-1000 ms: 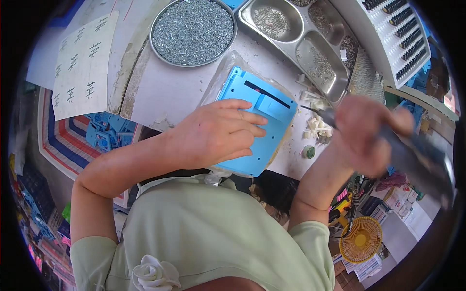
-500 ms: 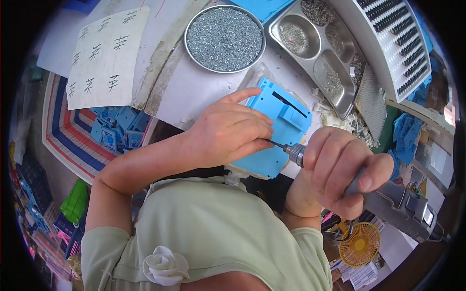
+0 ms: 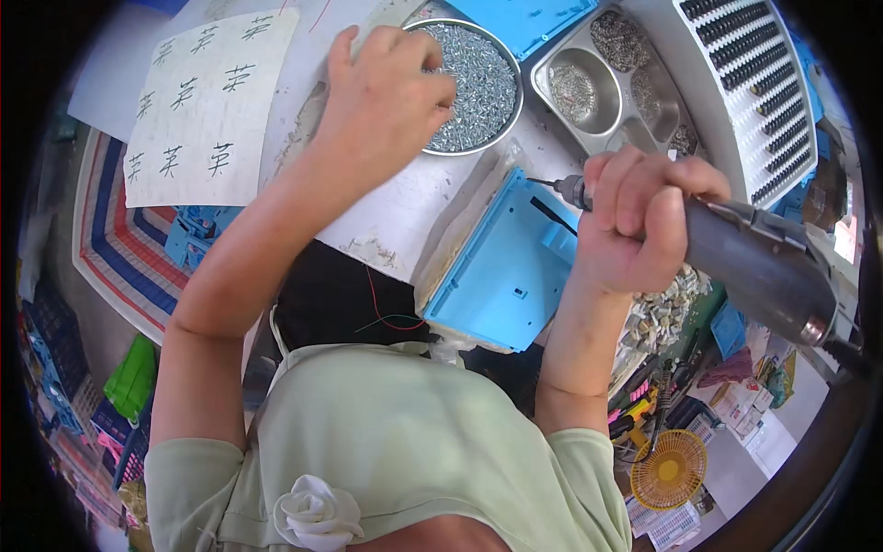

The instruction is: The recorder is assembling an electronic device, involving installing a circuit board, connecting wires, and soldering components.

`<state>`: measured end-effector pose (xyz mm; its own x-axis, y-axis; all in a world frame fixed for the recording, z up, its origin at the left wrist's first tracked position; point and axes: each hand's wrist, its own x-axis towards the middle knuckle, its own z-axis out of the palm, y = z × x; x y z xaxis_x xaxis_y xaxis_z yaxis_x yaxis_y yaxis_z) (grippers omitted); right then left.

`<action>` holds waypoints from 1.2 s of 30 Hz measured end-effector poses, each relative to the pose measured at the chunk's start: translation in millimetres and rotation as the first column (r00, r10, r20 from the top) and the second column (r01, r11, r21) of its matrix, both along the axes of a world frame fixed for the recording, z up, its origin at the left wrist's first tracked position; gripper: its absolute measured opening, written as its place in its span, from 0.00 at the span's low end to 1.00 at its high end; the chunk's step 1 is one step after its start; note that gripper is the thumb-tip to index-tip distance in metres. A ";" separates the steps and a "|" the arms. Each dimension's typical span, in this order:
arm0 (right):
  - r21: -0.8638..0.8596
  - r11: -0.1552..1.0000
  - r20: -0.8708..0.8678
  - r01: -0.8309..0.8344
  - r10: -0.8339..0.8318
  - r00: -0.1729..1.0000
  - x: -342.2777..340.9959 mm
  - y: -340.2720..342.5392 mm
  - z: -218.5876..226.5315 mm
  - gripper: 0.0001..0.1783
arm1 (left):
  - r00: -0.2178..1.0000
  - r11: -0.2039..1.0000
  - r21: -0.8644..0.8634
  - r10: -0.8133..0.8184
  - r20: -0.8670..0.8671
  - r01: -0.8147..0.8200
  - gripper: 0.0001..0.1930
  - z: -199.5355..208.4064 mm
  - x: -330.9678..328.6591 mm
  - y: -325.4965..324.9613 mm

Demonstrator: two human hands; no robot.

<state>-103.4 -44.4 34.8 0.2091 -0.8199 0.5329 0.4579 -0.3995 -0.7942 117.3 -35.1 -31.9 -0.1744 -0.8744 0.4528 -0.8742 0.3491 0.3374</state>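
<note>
My left hand [image 3: 391, 106] reaches over the left rim of a round metal bowl [image 3: 518, 97] of small silvery screws [image 3: 478, 87]. Its thumb and index finger are drawn together at the screws, while the little finger sticks out; what lies between the fingertips is hidden. Wrapped around a grey electric screwdriver [image 3: 754, 262] is my right hand [image 3: 644, 207]. The thin bit points left, close to the top corner of a light blue plastic casing [image 3: 501, 267]; contact cannot be told. The casing lies on a cloudy plastic-wrapped pad [image 3: 437, 267] at the table's front edge.
A metal compartment tray [image 3: 602, 133] with small parts stands right of the bowl. Beyond it is a white rack [image 3: 736, 101] with black rows. A paper sheet [image 3: 207, 110] lies far left, above a striped bag [image 3: 120, 248] of blue parts. Small pale pieces [image 3: 658, 317] are heaped right.
My left hand has left the casing and gone up to the bowl of screws. My right hand has lifted the screwdriver away from the casing's middle toward its top corner. The view has shifted slightly.
</note>
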 end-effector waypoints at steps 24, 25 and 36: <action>0.107 0.992 -0.113 -0.062 0.074 0.991 11.1 32.9 -2.4 0.15 | 0.903 0.949 0.023 -0.292 -0.314 0.315 0.05 9.4 -9.7 39.0; 0.107 0.992 -0.122 -0.065 0.079 0.989 11.0 34.5 -4.2 0.15 | 0.902 0.953 -0.008 -0.289 -0.322 0.302 0.05 9.6 -12.5 43.0; -0.079 0.967 -0.172 -0.244 0.228 0.958 2.8 35.1 39.7 0.15 | 0.820 0.917 -0.097 -0.391 -0.418 0.387 0.12 16.8 -30.0 62.6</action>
<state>-100.6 -9.2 74.5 0.4793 -0.6825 0.5517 0.4182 -0.3751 -0.8273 87.3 27.6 -15.1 -0.2912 -0.7706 0.5669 -0.4397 0.6341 0.6361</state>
